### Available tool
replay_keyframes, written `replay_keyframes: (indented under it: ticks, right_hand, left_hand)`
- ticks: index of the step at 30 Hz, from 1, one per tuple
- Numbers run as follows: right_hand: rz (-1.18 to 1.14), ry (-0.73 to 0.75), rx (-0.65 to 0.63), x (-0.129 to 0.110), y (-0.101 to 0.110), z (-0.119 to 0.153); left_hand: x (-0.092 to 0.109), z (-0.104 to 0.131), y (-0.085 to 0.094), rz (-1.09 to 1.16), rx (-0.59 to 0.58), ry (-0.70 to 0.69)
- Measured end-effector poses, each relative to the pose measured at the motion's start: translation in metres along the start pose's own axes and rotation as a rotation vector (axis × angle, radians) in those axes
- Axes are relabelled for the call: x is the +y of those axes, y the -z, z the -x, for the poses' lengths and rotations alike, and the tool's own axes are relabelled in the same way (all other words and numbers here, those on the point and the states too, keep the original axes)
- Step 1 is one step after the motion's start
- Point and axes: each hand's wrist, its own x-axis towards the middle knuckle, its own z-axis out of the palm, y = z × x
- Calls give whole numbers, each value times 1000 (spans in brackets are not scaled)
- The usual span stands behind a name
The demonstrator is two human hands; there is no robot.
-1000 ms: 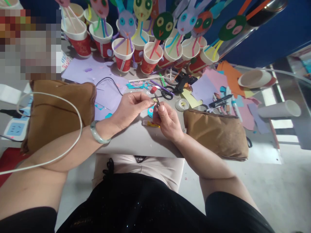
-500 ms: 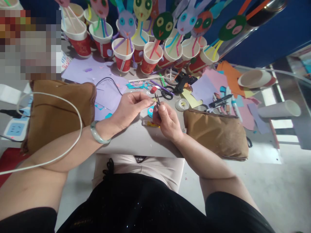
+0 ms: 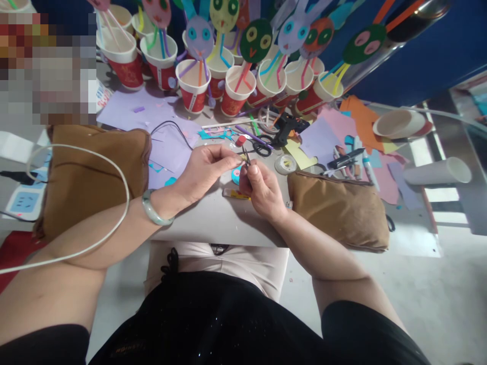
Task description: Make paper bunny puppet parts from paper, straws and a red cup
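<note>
My right hand (image 3: 267, 193) is closed around a small pair of scissors (image 3: 247, 156), its dark blades pointing up and slightly apart. The handles are hidden in my fingers. Beside the blades, my left hand (image 3: 205, 170) pinches thumb against forefinger. Whatever sits in that pinch is too small to make out. Just beneath the fingertips lies a blue paper disc with a pink centre (image 3: 236, 175), partly covered by my right hand. A yellow tube-like item (image 3: 235, 194) rests on the table below it.
Behind my hands stand several red-and-white paper cups (image 3: 193, 87) with paper faces on straws. Brown cushions (image 3: 97, 177) flank my arms. A black glue gun (image 3: 289, 128), a tape roll (image 3: 285, 164), black-handled scissors (image 3: 262, 147) and coloured paper lie around. A white cable (image 3: 127, 203) loops over my left arm.
</note>
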Motion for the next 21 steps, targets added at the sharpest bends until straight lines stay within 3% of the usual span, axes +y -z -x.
replay_keyframes:
  ticks: [21]
  right_hand:
    - [21,8,9,-3,0,0]
  left_hand:
    - [0,1,0,4,-6,5]
